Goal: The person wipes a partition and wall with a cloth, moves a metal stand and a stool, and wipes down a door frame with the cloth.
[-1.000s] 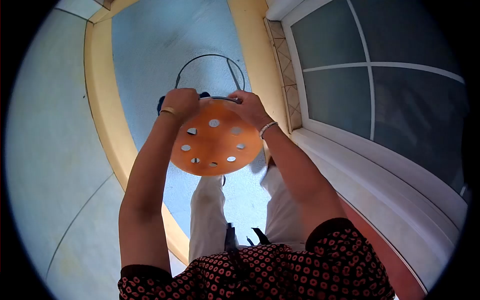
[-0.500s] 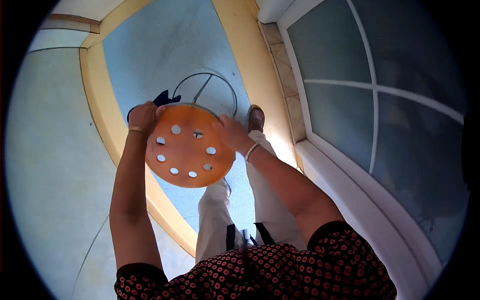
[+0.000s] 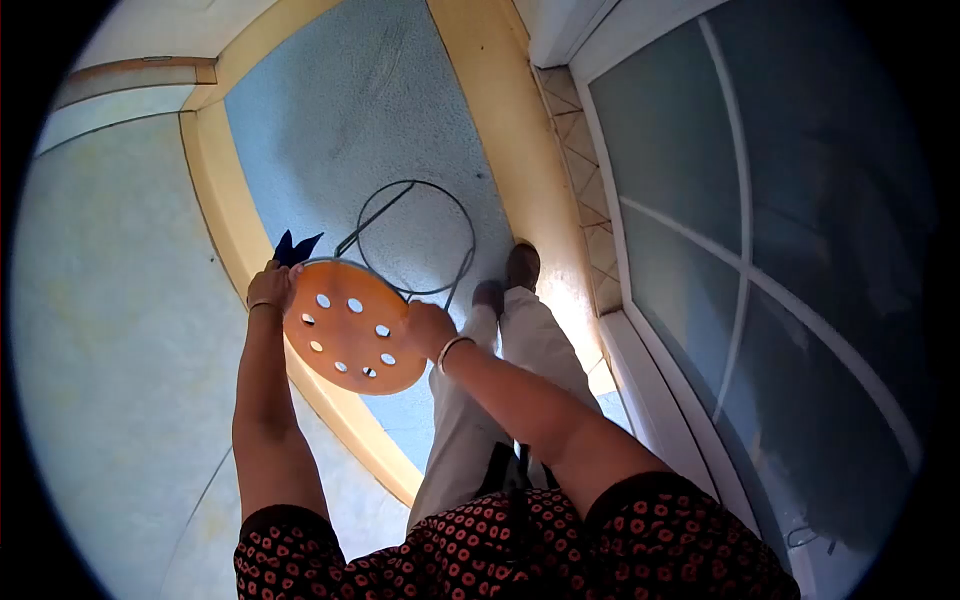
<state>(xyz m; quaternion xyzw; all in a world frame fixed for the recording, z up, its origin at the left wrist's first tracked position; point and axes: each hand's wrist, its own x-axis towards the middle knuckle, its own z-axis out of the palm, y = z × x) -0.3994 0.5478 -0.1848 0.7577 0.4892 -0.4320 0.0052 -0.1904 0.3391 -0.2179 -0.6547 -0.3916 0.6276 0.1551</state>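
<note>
A round orange stool (image 3: 345,335) with several holes through its seat is held in the air in front of my legs, tilted. Its thin metal legs and ring (image 3: 465,205) stick out beyond the seat. My left hand (image 3: 270,285) is closed at the seat's upper left edge, with a dark blue cloth (image 3: 297,247) poking out by the fingers. On the right edge, my right hand (image 3: 428,328) is closed round the rim; part of its grip is hidden.
Blue textured floor (image 3: 350,130) runs ahead between yellow borders. A pale wall (image 3: 110,300) rises on the left. To the right is a white-framed glass door or window (image 3: 670,160). My shoes (image 3: 522,265) stand near the right border.
The stool has shifted down and left in view with both hands, and its tilt has changed. My left foot has come forward beside the right one.
</note>
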